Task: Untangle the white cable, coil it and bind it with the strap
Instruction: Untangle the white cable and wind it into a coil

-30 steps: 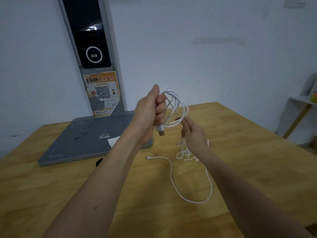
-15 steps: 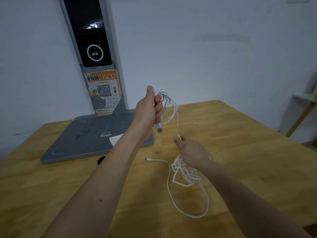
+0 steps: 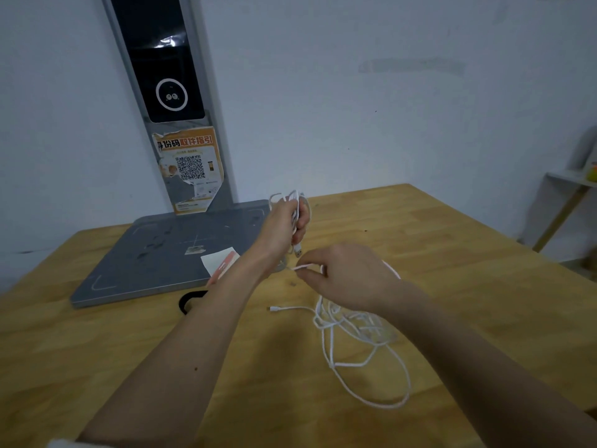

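My left hand (image 3: 284,226) grips a small bundle of loops of the white cable (image 3: 355,334) above the table's middle, with the USB plug (image 3: 298,251) hanging below the fist. My right hand (image 3: 347,273) pinches a strand of the same cable just below and right of the left hand. The remaining cable lies tangled on the wooden table (image 3: 97,367) under my right wrist, one long loop running toward me and a small plug end (image 3: 273,308) pointing left. A black strap (image 3: 189,300) lies on the table, partly hidden behind my left forearm.
A grey flat base (image 3: 155,260) with an upright post (image 3: 171,101) carrying a QR-code sticker stands at the back left. A white and pink card (image 3: 219,261) lies on its front corner. A white shelf (image 3: 575,185) stands at the far right beyond the table edge.
My left hand has dropped lower with its loops. My right hand moved up and left, drawing a strand toward the left hand. The tangled heap shifted slightly on the table.
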